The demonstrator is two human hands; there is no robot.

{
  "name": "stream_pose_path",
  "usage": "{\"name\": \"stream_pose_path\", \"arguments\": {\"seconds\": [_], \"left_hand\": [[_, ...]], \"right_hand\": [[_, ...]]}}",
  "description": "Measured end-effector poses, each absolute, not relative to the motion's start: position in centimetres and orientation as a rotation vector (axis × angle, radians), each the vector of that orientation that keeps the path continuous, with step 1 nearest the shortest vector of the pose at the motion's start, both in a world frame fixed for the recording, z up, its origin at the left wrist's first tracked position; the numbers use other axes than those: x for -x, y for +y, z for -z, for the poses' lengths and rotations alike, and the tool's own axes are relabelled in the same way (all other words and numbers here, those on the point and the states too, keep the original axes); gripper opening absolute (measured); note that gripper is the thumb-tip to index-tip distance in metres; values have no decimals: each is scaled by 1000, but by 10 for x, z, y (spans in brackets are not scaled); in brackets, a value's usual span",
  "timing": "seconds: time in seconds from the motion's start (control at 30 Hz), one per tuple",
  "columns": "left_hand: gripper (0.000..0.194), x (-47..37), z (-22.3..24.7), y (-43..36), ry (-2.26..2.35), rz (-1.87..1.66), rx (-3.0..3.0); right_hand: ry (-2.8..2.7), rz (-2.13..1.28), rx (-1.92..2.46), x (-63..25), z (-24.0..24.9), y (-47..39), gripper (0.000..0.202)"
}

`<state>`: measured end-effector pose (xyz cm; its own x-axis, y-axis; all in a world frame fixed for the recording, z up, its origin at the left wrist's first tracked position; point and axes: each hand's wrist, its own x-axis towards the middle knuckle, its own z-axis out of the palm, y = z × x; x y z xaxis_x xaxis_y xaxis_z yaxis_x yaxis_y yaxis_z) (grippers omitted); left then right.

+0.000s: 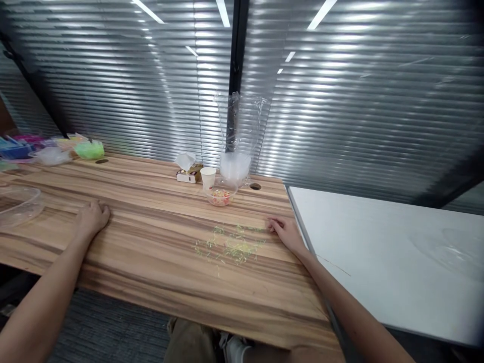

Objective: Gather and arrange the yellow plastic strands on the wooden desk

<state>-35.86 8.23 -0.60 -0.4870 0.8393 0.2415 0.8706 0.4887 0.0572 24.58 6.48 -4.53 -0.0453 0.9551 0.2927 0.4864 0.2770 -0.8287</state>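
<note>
Loosely curled, my left hand (93, 218) rests on the wooden table, with nothing visible in it. My right hand (286, 232) lies near the table's right edge, its fingers bent together; whether they hold anything small I cannot make out. Just left of those fingertips, thin yellow-green shreds (240, 247) are scattered over the wood, some almost touching them. Behind the shreds stands a clear round bowl (221, 195) with small red, orange and pale bits inside. A large clear plastic container (20, 206), cut off by the frame, sits left of my left hand.
A white paper cup (207, 177), a tissue box (189, 174) and stacked clear bowls in a plastic bag (235, 164) stand at the back. Colourful bowls (89, 149) are grouped back left. A white table (378, 227) adjoins on the right, bearing a transparent lid-like piece (454, 252).
</note>
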Motion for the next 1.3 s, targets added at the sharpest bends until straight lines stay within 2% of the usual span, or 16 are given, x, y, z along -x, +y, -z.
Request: {"name": "stream_pose_path", "arguments": {"seconds": [0.2, 0.43, 0.63, 0.8, 1.1, 1.3], "left_hand": [[57, 358, 2, 80, -2557, 221, 1546], [63, 350, -2, 78, -2570, 299, 1487], [64, 324, -9, 64, -2160, 715, 1409], [71, 313, -12, 54, -1965, 835, 1455], [76, 329, -13, 73, -1887, 730, 1548], [61, 366, -32, 114, -2096, 306, 1553]], "right_hand": [[-1696, -619, 1422, -244, 42, 64, 32], [-1768, -464, 1524, -242, 41, 68, 32], [-1827, -378, 1570, -238, 39, 70, 32], [-1895, -338, 1607, -233, 38, 72, 30], [-1974, -244, 1615, -228, 32, 70, 30], [-1986, -217, 1667, -224, 30, 73, 31]]}}
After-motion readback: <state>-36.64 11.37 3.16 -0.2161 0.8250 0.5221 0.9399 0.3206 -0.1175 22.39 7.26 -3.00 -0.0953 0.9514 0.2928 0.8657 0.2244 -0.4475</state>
